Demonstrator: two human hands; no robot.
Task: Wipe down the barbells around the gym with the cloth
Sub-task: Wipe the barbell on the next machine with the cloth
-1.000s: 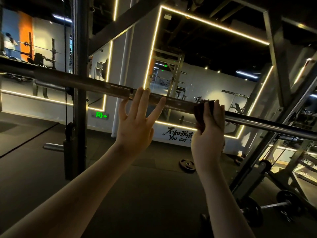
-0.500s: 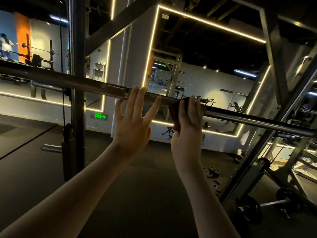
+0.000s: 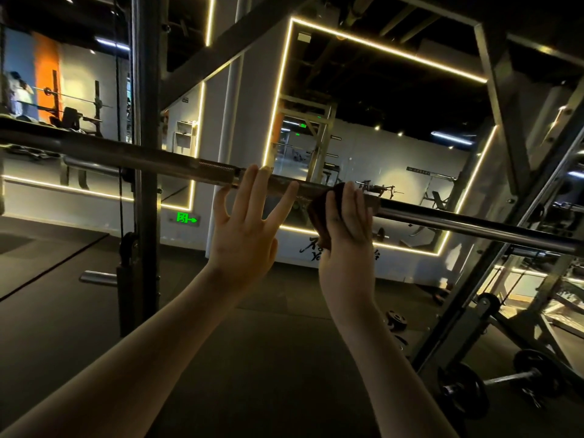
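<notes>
A long steel barbell [image 3: 151, 159] runs across the view at chest height, sloping down to the right. My left hand [image 3: 245, 229] rests against it near the knurled part, fingers straight and spread. Just to the right, my right hand [image 3: 346, 226] grips a dark cloth [image 3: 319, 213] wrapped around the bar. The two hands are close together. The part of the bar under the cloth is hidden.
A black rack upright [image 3: 143, 184] stands left of my hands. Slanted rack posts [image 3: 512, 279] rise at the right. A small loaded barbell [image 3: 493, 384] and loose plates [image 3: 395, 320] lie on the dark floor at lower right. A mirror wall faces me.
My right hand slid the cloth left along the bar from about a hand's width away to close beside my left hand. The left hand stayed on the bar.
</notes>
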